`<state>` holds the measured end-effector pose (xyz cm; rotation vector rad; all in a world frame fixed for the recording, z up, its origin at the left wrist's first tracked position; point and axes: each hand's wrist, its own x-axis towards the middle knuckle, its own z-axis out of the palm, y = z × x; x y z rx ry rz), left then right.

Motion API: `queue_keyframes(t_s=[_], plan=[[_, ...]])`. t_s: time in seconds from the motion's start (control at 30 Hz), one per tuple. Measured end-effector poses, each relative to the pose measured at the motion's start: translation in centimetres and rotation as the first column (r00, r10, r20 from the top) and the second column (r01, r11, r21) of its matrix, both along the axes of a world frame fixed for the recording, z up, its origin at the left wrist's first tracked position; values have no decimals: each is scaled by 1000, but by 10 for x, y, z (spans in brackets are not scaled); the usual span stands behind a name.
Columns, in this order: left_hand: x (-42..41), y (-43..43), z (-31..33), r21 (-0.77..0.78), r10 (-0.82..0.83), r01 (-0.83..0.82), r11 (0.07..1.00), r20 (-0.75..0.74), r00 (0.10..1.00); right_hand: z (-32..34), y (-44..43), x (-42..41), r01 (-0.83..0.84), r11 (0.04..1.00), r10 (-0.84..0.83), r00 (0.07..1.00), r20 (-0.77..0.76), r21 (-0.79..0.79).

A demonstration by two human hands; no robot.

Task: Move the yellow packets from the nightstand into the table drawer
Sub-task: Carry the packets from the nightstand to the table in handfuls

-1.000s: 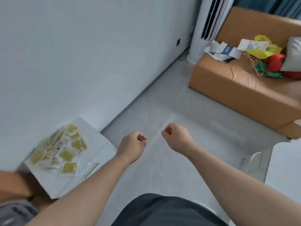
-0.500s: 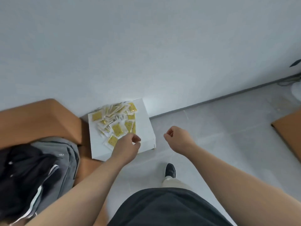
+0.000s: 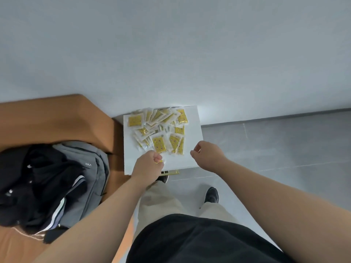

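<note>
One packet: our left hand (image 3: 149, 164) pinches a yellow packet (image 3: 160, 161) at the front of the white nightstand (image 3: 193, 128).
Right hand (image 3: 208, 155): loosely curled and holding nothing, over the front right edge.
Progress: hardly begun, we judge. The pile of packets (image 3: 158, 130) covers the top, and the table drawer is not in view.
Around: a grey backpack (image 3: 93, 166) and dark clothes (image 3: 38, 177) lie to the left, out of our way.

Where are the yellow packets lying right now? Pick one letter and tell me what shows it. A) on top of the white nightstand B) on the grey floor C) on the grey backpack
A: the yellow packets are heaped on the top of the white nightstand by the wall, with the left hand at the pile's near edge.
</note>
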<state>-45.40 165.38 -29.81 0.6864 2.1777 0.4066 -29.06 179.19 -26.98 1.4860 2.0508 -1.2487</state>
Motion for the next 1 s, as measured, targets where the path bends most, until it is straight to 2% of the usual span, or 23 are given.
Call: queue_keyframes(t_s=[0.27, 0.47, 0.67, 0.87, 1.0], plan=[[-84, 11, -108, -245, -143, 170, 954, 124, 982, -91, -13, -78, 312, 940, -279, 936, 214, -139], [-116, 18, -183, -356, -84, 92, 930, 40, 996, -171, -17, -125, 472, 860, -407, 864, 298, -193], [-108, 13, -243, -493, -102, 66, 868, -48, 994, -249, -16, -161, 530, 845, -471, 800, 371, -70], [-102, 3, -275, -390, -117, 43, 920, -169, 979, -291, -8, -183, 528, 848, -492, 752, 439, 44], [-108, -5, -277, -274, 32, -72, 959, -146, 989, -302, -9, -180, 537, 839, -523, 746, 413, 92]])
